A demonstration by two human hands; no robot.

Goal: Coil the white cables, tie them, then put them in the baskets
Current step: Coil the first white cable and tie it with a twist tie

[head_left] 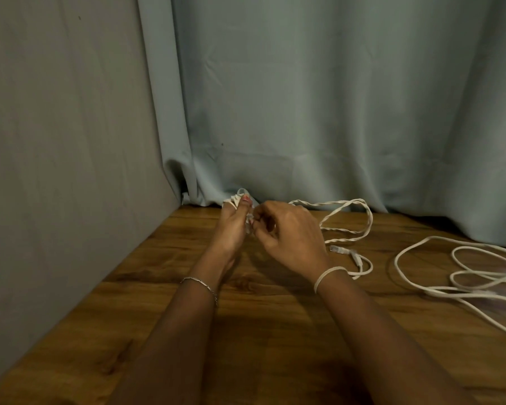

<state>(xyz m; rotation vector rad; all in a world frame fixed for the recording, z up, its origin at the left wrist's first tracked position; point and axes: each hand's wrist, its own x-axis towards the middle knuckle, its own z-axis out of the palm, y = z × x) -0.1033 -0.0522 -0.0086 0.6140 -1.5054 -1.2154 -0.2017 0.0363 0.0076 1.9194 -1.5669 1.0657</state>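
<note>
Both hands meet above the wooden table (246, 331), near the curtain (304, 112). The left hand (231, 229) holds small loops of white cable (348, 204) wound around its fingers. The right hand (289, 232), with fingers bent, pinches the same cable just beside it. A second cable (465, 273) lies loose on the table, well apart to the right.

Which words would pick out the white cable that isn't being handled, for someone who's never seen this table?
On the wooden table below the grey-green curtain, look to the far right edge. The loose cable sprawls there in wide single-strand loops that nothing touches. Its neighbour, the twisted cable, is doubled up and runs in behind the right hand.
</note>
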